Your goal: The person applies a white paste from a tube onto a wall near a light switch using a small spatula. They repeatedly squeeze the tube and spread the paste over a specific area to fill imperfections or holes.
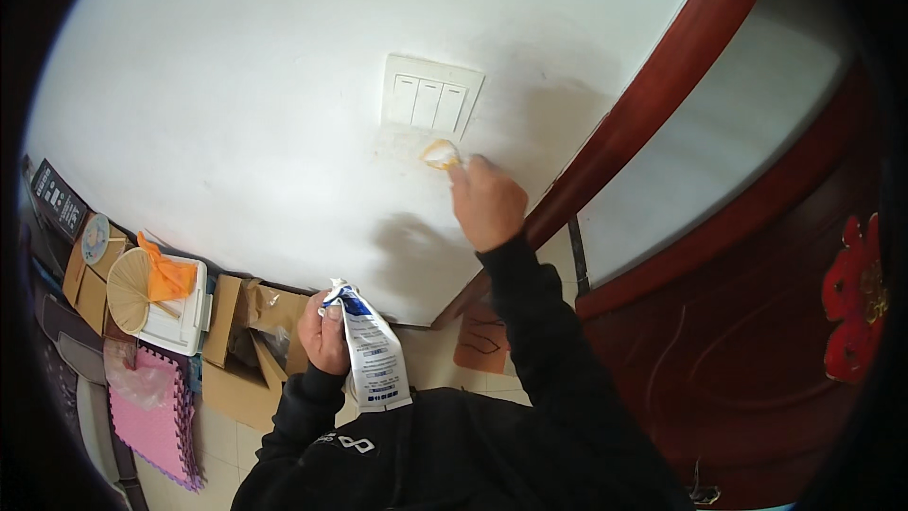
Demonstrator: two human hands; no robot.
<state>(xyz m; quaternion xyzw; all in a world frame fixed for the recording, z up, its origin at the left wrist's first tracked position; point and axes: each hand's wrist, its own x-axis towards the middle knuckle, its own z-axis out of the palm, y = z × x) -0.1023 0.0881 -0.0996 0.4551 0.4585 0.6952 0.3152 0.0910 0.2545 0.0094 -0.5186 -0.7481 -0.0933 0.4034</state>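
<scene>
My right hand (489,202) is closed around a small yellow scraper (441,154), and whitish paste seems to lie on its blade. The blade is at the wall just below a white three-rocker light switch (427,100). Pale yellowish marks show on the wall around that spot. Lower down, my left hand (323,333) grips a white squeeze tube (376,360) with blue printing by its upper end. The tube hangs in front of my body, its flat end downward.
A dark red door frame (653,85) rises right of the switch, beside a red door (719,360) with a flower decoration (854,303). At the lower left stand an opened cardboard box (241,388), a woven fan (127,290), an orange cloth (168,273) and pink foam mats (151,416).
</scene>
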